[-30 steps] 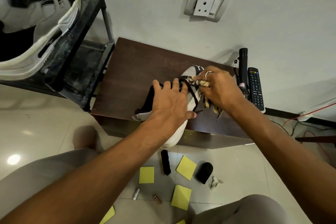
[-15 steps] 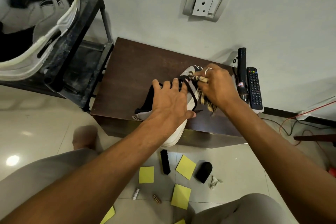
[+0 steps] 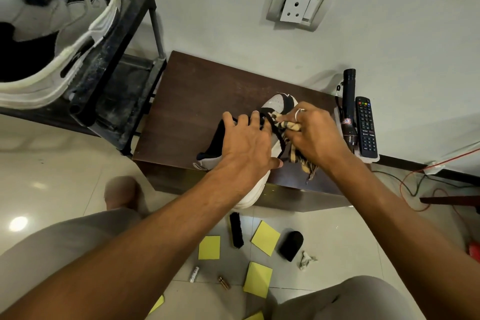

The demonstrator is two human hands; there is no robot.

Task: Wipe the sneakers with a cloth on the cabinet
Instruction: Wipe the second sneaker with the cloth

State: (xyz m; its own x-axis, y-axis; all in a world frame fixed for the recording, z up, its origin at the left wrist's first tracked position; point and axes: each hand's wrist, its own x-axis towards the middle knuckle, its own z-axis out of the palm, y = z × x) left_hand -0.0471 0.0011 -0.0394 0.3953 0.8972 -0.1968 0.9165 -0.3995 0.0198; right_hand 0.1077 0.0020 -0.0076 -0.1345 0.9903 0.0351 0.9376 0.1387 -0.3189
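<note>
Pinning the sneaker (image 3: 277, 103) under a flat left hand (image 3: 246, 143), the person's right hand (image 3: 317, 135) clutches the cloth (image 3: 288, 125), torch (image 3: 348, 109) and remote (image 3: 366, 127) just beside it.

Bare forearms (image 3: 161, 239); a silver ring (image 3: 298, 112) circles one finger of the right hand (image 3: 318, 136); greyish-beige fabric (image 3: 54, 244) covers both thighs.
</note>
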